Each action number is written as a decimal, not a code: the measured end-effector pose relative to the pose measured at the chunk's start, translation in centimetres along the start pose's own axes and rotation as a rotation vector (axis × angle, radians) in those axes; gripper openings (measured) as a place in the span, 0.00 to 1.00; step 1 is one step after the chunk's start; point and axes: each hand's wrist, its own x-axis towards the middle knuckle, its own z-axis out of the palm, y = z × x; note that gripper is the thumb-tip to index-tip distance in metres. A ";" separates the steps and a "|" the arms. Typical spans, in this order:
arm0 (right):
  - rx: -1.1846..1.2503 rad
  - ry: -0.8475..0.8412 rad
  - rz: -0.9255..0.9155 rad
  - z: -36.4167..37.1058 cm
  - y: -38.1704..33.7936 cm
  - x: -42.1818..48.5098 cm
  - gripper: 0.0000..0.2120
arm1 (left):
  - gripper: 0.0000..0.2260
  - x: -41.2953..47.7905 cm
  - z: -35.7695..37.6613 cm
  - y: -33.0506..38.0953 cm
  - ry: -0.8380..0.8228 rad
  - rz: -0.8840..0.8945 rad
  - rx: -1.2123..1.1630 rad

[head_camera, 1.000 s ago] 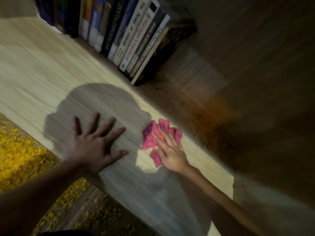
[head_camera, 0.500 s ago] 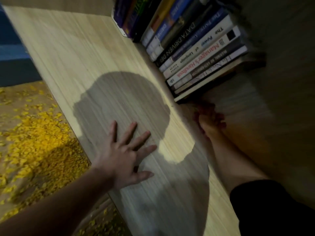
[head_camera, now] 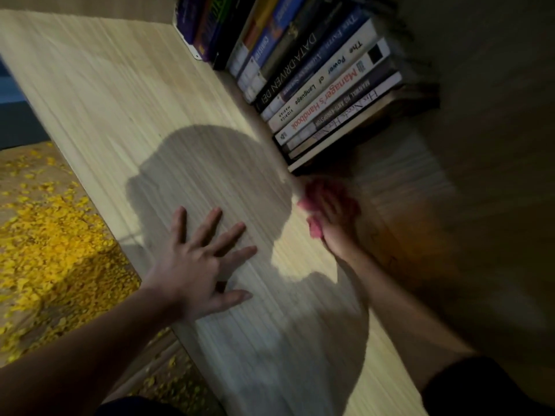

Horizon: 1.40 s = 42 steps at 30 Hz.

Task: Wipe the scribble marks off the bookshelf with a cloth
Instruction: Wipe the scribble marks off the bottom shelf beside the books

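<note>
— What is the surface like?
— The bookshelf (head_camera: pixel 120 100) panel under the left hand (head_camera: pixel 198 262) is pale, matte laminate with fine straight grain. A rounded shadow (head_camera: pixel 210 175) lies across it just beyond the fingertips. Left of that hand the floor (head_camera: pixel 51 235) is flecked with bright yellow bits.
— And the cloth?
— The cloth (head_camera: pixel 313 228) is pink, soft and crumpled. It is bunched under the right hand (head_camera: pixel 336 226), which presses it on the shaded inner board just below a leaning row of glossy-spined books (head_camera: pixel 315 85). Blur hides whether those fingers curl round it, so I cannot tell. The scribble marks are too dim to make out.
— The other hand?
— Wide, fingers splayed, palm flat on the panel.
— What differs from half a second ago?
— Then the right hand sat against the lowest book with hardly any pink showing. Now it is slightly nearer the person and pink peeks out on both sides. The left hand stays planted
</note>
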 end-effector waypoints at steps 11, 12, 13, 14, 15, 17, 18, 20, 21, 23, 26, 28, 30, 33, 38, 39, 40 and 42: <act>-0.046 -0.028 -0.052 5.1 -6.5 -19.4 0.23 | 0.30 0.0 -1.5 0.5 -0.013 -0.168 -0.297; -0.046 -0.022 -0.015 4.5 -5.5 -21.3 0.22 | 0.30 -0.1 -1.7 0.4 -0.017 -0.175 -0.317; -0.019 -0.049 0.063 3.6 -4.6 -22.4 0.26 | 0.29 -0.4 -1.9 0.3 -0.034 -0.172 -0.312; 0.002 -0.088 0.187 3.0 -3.8 -22.9 0.33 | 0.27 -0.5 -2.0 0.4 -0.044 -0.168 -0.280; 0.023 -0.114 0.327 2.5 -3.7 -23.2 0.37 | 0.27 -0.9 -2.4 0.6 -0.062 -0.164 -0.226; 0.075 -0.094 0.627 2.6 -5.3 -22.1 0.30 | 0.33 -1.8 -2.7 0.9 -0.133 -0.207 -0.133; 0.119 -0.079 0.753 2.7 -7.0 -21.1 0.29 | 0.36 -2.2 -2.6 1.1 -0.194 -0.238 -0.107; 0.213 -0.110 0.786 2.7 -11.7 -19.9 0.28 | 0.40 -2.7 -3.0 1.1 -0.337 -0.245 -0.068; 0.208 -0.142 0.675 3.0 -14.0 -19.8 0.28 | 0.41 -2.7 -3.3 0.9 -0.404 -0.219 -0.042; 0.108 -0.258 0.316 4.1 -16.9 -21.0 0.29 | 0.44 -2.6 -3.8 0.2 -0.500 -0.170 -0.011; 0.069 -0.418 0.049 4.9 -13.5 -22.5 0.27 | 0.37 -2.2 -4.1 -0.2 -0.596 -0.130 0.036; 0.004 -0.383 0.085 4.0 -10.2 -21.9 0.27 | 0.36 -1.9 -4.4 0.0 -0.618 -0.122 0.034; 0.038 -0.286 0.318 2.9 -8.1 -19.9 0.30 | 0.36 -1.8 -4.5 0.1 -0.635 -0.122 0.016; 0.126 -0.182 0.647 2.1 -9.1 -15.9 0.33 | 0.36 -1.4 -4.4 0.0 -0.663 -0.139 -0.007; -0.006 -0.230 0.118 5.2 -14.8 -17.5 0.31 | 0.36 -1.1 -5.0 0.2 -0.733 -0.154 -0.005; -0.060 -0.253 -0.036 5.2 -14.7 -19.4 0.34 | 0.37 -1.0 -5.0 0.3 -0.732 -0.154 -0.007; -0.078 -0.278 -0.098 5.1 -13.9 -21.2 0.35 | 0.37 -1.0 -5.1 0.2 -0.726 -0.154 -0.006; -0.145 -0.337 -0.054 3.9 -10.7 -23.5 0.32 | 0.37 -1.0 -5.2 0.2 -0.722 -0.155 -0.010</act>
